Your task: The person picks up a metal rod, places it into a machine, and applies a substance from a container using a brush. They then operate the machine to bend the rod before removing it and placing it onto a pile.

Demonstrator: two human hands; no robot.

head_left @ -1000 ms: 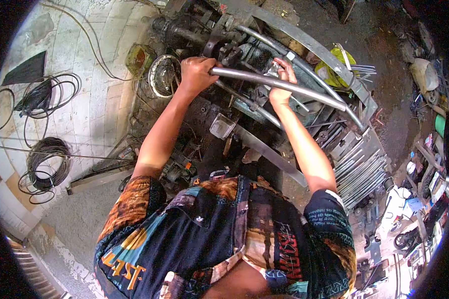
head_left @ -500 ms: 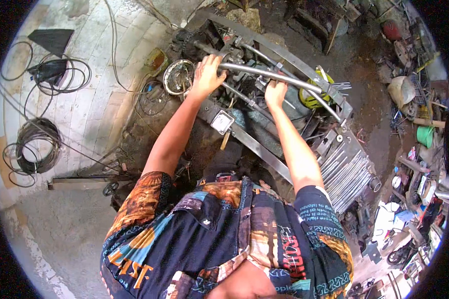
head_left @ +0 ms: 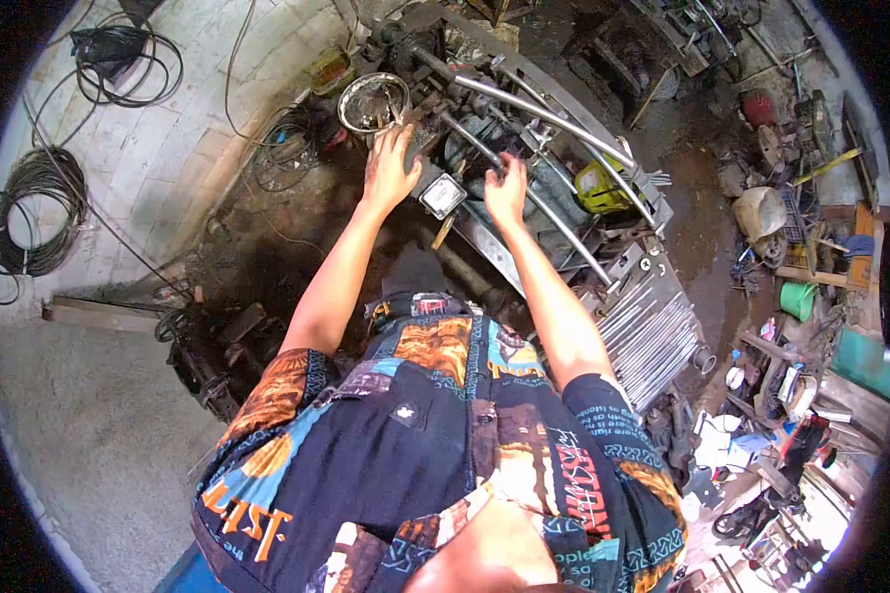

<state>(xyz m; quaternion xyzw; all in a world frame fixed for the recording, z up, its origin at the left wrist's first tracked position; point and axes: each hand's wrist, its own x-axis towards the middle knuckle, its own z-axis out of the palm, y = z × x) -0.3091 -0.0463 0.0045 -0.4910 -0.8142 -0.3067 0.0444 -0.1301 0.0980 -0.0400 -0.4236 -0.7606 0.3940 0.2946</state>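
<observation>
On the left, a coil of cable (head_left: 66, 212) lies on the floor (head_left: 138, 163) with a beam (head_left: 109, 314) nearer and a black bundle (head_left: 104, 51) farther, while right, a green bucket (head_left: 797, 299) sits nearer than a pale container (head_left: 761, 213).

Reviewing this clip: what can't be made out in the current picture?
All in the head view:
- Left hand: its back hides the palm, so any contact beneath is unclear.
- Right hand: its back hides whether the fingers close around the rod.
- Bowl: its contents are too small to identify.
- Blue thing: cut off by the bottom edge and partly covered by the shirt.
</observation>
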